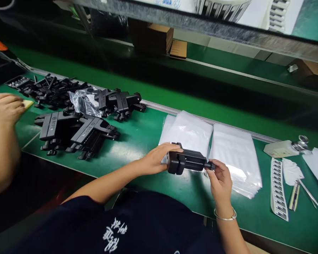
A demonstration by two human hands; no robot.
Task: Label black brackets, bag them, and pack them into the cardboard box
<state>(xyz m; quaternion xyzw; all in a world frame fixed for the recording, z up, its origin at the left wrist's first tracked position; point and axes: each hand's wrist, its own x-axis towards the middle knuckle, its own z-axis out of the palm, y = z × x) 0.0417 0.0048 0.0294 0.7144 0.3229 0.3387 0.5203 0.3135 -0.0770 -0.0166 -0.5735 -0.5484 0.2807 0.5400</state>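
Observation:
A black plastic clamp-style holder (192,158) is held sideways between my two hands, over the green bench. My left hand (159,157) is closed around its wide end, thumb side along the top. The fingers of my right hand (220,174) pinch the small knob (210,165) at its other end. Behind the holder lie two stacks of clear plastic bags, a left stack (192,130) and a right stack (234,151). More black holders (86,132) of the same look rest in a group to the left.
A co-worker's hand (5,107) with something yellow reaches in at the far left, near a heap of black parts (53,90). On the right are a bottle (281,149), a label strip (278,188), tweezers (311,195) and a cutter (294,196). A metal-edged shelf (228,30) hangs above.

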